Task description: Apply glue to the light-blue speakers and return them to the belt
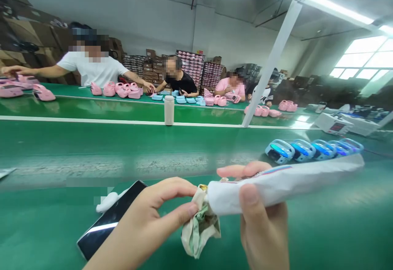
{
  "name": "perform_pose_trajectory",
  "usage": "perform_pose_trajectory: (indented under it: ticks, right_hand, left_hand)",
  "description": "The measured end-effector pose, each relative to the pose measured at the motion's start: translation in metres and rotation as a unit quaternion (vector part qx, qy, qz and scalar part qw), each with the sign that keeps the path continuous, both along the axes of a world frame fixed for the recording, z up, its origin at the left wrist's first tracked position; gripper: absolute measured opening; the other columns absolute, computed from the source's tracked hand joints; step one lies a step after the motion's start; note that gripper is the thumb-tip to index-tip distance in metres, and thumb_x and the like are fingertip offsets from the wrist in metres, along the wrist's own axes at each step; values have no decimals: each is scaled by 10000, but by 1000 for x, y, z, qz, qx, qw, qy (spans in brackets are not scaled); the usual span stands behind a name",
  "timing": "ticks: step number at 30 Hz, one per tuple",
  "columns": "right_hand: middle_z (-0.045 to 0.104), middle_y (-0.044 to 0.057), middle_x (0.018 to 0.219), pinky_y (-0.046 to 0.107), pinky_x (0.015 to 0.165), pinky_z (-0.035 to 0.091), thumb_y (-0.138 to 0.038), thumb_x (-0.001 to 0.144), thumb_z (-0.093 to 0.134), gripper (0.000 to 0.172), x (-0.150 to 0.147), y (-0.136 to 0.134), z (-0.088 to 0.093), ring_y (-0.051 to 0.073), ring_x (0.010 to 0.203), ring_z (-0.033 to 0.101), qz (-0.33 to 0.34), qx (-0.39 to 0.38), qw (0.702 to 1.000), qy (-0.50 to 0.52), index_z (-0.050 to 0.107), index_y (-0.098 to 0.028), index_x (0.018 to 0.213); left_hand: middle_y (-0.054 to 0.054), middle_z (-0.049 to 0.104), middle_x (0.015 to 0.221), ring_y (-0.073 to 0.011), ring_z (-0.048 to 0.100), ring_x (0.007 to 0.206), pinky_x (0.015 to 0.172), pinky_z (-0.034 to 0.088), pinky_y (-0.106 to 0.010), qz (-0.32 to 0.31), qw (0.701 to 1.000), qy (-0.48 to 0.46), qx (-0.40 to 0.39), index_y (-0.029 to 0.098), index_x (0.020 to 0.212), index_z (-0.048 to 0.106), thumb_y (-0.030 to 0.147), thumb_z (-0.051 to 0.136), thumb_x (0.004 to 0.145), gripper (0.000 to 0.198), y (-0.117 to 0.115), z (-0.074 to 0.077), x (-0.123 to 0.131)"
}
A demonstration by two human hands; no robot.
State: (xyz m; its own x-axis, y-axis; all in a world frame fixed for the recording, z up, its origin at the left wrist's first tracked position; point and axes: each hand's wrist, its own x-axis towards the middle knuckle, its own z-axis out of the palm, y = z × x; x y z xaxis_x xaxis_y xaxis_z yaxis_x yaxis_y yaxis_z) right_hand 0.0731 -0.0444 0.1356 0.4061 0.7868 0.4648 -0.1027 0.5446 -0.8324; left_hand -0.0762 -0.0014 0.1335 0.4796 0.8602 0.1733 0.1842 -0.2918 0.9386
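My right hand [260, 204] is wrapped round a long white tube [307, 180] with a blue and pink stripe, held nearly level above the green bench. At the tube's narrow left end, my left hand [166, 212] pinches a crumpled piece of pale green and cream paper [201, 225] between thumb and fingers. The paper touches the tip and hides most of the nozzle. Behind the tube's far end stands a row of several light blue plastic items [279, 151] with glowing blue parts.
A dark phone [110, 221] lies by my left forearm, with a white object [107, 202] against it. A beige can-shaped container [169, 110] stands near a slanted white post [270, 61]. Co-workers sit across the green belt [92, 108] among pink and blue items.
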Motion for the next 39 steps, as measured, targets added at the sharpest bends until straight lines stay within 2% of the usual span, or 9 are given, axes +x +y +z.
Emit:
perform_pose_trajectory:
  ticks: [7,11,14,18,23,25,28,32,39]
  right_hand:
    - [632,18,1102,217,629,465,-483,946,635,312,4,3,-5,140,745,626,50,-19,998,17,443,-238,951]
    - [638,4,1102,197,714,502,-417,985,614,217,17,9,-11,144,909,629,167,42,985,-1,458,-269,1016]
    - [605,19,1171,231,823,504,-438,939,684,272,28,7,-8,177,1068,578,240,6,971,12,522,-294,1104]
    - [591,56,1212,266,837,519,-381,858,792,482,45,7,-4,208,1011,609,307,-33,951,-14,536,-304,1260]
    - [577,21,1110,253,745,504,-447,792,837,724,62,18,-9,189,907,595,378,21,925,-38,433,-357,1386]
    - [544,27,1195,286,778,499,-536,785,812,707,66,19,-10,195,903,586,363,42,925,-103,460,-375,1377]
    - [509,30,1311,291,867,474,-535,859,738,482,67,15,-8,211,1018,565,318,53,928,-185,579,-351,1275]
    - [617,24,1134,153,549,444,-495,887,709,286,57,2,-2,111,676,558,265,-56,958,-98,670,-305,1097]
    - [655,58,917,112,418,403,-529,802,749,324,29,5,-5,85,535,500,147,-102,984,10,739,-231,932]
  left_hand:
    - [16,700,844,-120,652,794,704,499,-174,41,986,57,149,220,834,676,254,578,885,116,-8,1,6]
    - [6,669,814,-117,615,761,694,475,-181,81,945,86,305,199,843,630,165,565,872,79,-4,-4,7]
    - [9,647,795,-121,589,753,709,451,-203,111,917,81,373,196,837,597,117,541,867,102,1,-10,5]
    - [38,632,822,-95,582,768,706,439,-181,71,936,44,341,223,863,580,108,503,896,142,5,-14,1]
    - [69,641,790,-73,583,748,726,422,-180,7,964,44,264,228,840,586,151,505,919,137,-1,-9,1]
    - [64,638,771,-78,582,750,722,419,-187,-1,970,44,237,221,821,587,183,505,928,141,-5,-8,2]
    - [48,631,767,-90,570,749,697,420,-196,0,975,40,217,209,802,590,226,512,933,153,-9,-7,4]
    - [32,623,759,-107,535,749,693,403,-217,12,972,67,223,198,800,597,238,504,937,171,-12,-7,3]
    - [26,634,744,-113,517,706,695,362,-263,46,962,80,258,181,801,610,212,489,940,187,-15,-7,5]
